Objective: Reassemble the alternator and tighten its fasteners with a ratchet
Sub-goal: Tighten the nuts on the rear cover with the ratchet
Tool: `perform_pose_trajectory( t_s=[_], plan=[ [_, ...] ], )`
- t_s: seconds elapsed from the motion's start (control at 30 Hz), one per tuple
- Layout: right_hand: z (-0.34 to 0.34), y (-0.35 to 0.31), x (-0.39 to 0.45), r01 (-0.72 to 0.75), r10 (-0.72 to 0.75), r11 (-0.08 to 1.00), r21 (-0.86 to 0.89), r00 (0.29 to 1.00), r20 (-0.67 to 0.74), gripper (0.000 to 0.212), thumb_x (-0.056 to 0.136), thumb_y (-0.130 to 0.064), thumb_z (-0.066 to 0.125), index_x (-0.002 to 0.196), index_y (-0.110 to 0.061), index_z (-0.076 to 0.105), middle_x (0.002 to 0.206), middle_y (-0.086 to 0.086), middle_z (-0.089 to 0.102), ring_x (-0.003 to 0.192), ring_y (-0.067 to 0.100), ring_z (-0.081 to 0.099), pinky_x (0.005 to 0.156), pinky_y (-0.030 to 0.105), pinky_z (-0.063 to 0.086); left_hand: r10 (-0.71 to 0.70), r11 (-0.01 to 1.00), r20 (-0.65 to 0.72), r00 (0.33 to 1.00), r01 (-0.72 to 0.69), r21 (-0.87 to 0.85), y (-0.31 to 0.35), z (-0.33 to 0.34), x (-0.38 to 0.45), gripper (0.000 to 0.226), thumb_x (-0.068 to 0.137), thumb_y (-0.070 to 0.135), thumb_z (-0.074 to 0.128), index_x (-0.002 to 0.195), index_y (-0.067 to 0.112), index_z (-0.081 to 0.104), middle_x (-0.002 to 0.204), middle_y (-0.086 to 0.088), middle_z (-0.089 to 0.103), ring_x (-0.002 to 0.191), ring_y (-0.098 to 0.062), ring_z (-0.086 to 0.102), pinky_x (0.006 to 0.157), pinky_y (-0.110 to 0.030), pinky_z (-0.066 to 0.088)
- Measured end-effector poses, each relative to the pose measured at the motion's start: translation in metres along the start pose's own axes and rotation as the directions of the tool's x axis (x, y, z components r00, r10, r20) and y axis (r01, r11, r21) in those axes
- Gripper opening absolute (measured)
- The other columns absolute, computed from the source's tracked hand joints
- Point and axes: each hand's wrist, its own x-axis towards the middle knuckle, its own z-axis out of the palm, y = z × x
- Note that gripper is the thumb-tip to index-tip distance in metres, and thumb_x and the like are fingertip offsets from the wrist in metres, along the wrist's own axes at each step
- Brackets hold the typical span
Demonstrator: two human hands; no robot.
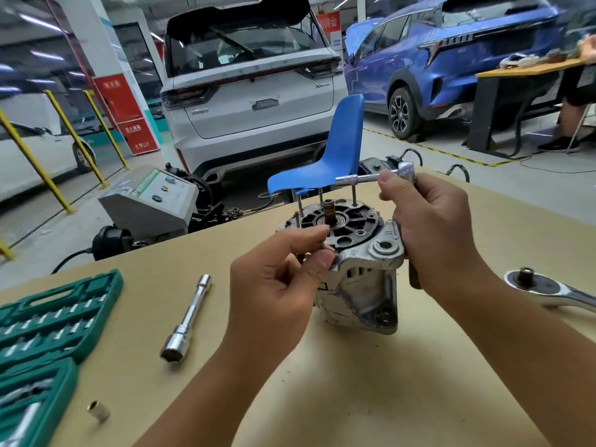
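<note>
Near left corner of the tan bench [371, 398]: small loose steel socket [98, 411]; green plastic socket-set case [48, 321]; chrome extension bar [187, 321]. Mid-bench: silver cast-aluminium alternator [358, 269], black end up. Left hand [277, 285] pinches a thin long bolt [322, 248] at its near rim. Right hand [432, 227] grips a chrome ratchet [371, 177] above it. Right edge: second chrome ratchet head [545, 287].

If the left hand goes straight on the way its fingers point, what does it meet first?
The left hand, pinching a bolt, points up and right toward the alternator. It would probably meet the housing rim first; depth is unclear.
</note>
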Motion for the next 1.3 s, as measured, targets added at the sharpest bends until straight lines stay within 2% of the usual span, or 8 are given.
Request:
perform_pose_trajectory(
  t_s=[0.13,0.27,0.4,0.6,0.83,1.0,1.17,1.3],
  plan=[
    [0.000,0.000,0.000,0.010,-0.010,1.000,-0.001,1.000,0.004,0.064,0.081,-0.055,0.064,0.083,0.008,0.057,0.059,0.011,0.038,0.058,0.025,0.036,0.057,0.041,0.035,0.081,0.994,0.039,0.996,-0.083,0.066,0.001,0.001,-0.002,0.021,0.090,0.006,0.073,0.106,0.018,0.077,0.098,0.006,0.072,0.060,-0.018,0.053,0.058,-0.018,0.039],
    [0.000,0.001,0.000,0.019,-0.019,1.000,-0.009,1.000,0.000,0.061,0.083,-0.052,0.064,0.081,0.008,0.057,0.056,0.007,0.037,0.057,0.024,0.036,0.057,0.041,0.035,0.138,0.983,0.017,0.990,-0.139,0.117,0.003,0.012,-0.020,0.028,0.085,-0.001,0.072,0.113,0.005,0.073,0.112,-0.002,0.062,0.061,-0.006,0.051,0.057,-0.017,0.041],
    [0.000,0.001,0.000,0.017,-0.017,1.000,-0.016,1.000,0.000,0.062,0.083,-0.052,0.065,0.081,0.009,0.056,0.055,0.005,0.037,0.057,0.023,0.036,0.057,0.041,0.035,0.093,0.980,-0.038,0.995,-0.085,0.177,0.003,0.013,-0.022,0.032,0.080,0.008,0.075,0.111,0.015,0.074,0.134,-0.004,0.049,0.051,-0.013,0.050,0.054,-0.022,0.047],
    [-0.002,0.001,0.000,0.007,-0.007,1.000,-0.009,1.000,0.024,0.058,0.085,-0.049,0.065,0.082,0.008,0.057,0.053,0.000,0.038,0.056,0.024,0.039,0.057,0.042,0.038,-0.005,0.994,0.026,1.000,0.002,0.107,0.007,0.001,-0.008,0.015,0.094,0.017,0.069,0.106,0.016,0.078,0.114,0.000,0.062,0.071,-0.019,0.061,0.057,-0.037,0.051],
    [-0.002,0.000,0.000,0.012,-0.011,0.999,-0.033,0.999,0.030,0.054,0.085,-0.049,0.065,0.080,0.004,0.060,0.052,-0.004,0.041,0.056,0.022,0.041,0.057,0.042,0.039,-0.004,0.974,0.066,0.998,-0.011,0.225,0.014,-0.003,0.001,0.009,0.087,0.015,0.075,0.095,0.013,0.078,0.105,0.003,0.066,0.054,-0.011,0.046,0.060,-0.014,0.040],
    [-0.003,-0.001,-0.001,0.012,-0.011,0.999,-0.031,0.999,0.031,0.054,0.086,-0.047,0.065,0.082,0.006,0.060,0.052,-0.002,0.041,0.056,0.025,0.042,0.057,0.042,0.039,-0.067,0.984,0.102,0.993,0.049,0.169,0.017,-0.005,0.006,0.011,0.087,0.017,0.073,0.087,0.028,0.072,0.104,0.013,0.065,0.055,-0.018,0.052,0.053,-0.035,0.052],
    [-0.002,-0.002,-0.002,0.022,-0.021,0.999,-0.041,0.999,0.047,0.053,0.086,-0.047,0.064,0.081,0.006,0.060,0.052,-0.001,0.042,0.054,0.025,0.042,0.054,0.037,0.036,-0.067,0.982,0.143,0.987,0.041,0.183,0.018,-0.006,0.008,0.020,0.088,0.010,0.068,0.089,0.030,0.071,0.104,0.014,0.064,0.060,-0.019,0.056,0.054,-0.033,0.052],
    [-0.003,-0.001,-0.001,0.034,-0.032,0.998,-0.052,0.998,0.053,0.057,0.084,-0.050,0.064,0.081,0.007,0.059,0.053,0.002,0.040,0.054,0.024,0.040,0.054,0.042,0.036,-0.074,0.989,0.155,0.985,0.053,0.138,0.018,-0.006,0.006,0.022,0.094,0.006,0.060,0.097,0.022,0.075,0.108,0.014,0.064,0.081,-0.015,0.064,0.063,-0.018,0.050]
  ],
)
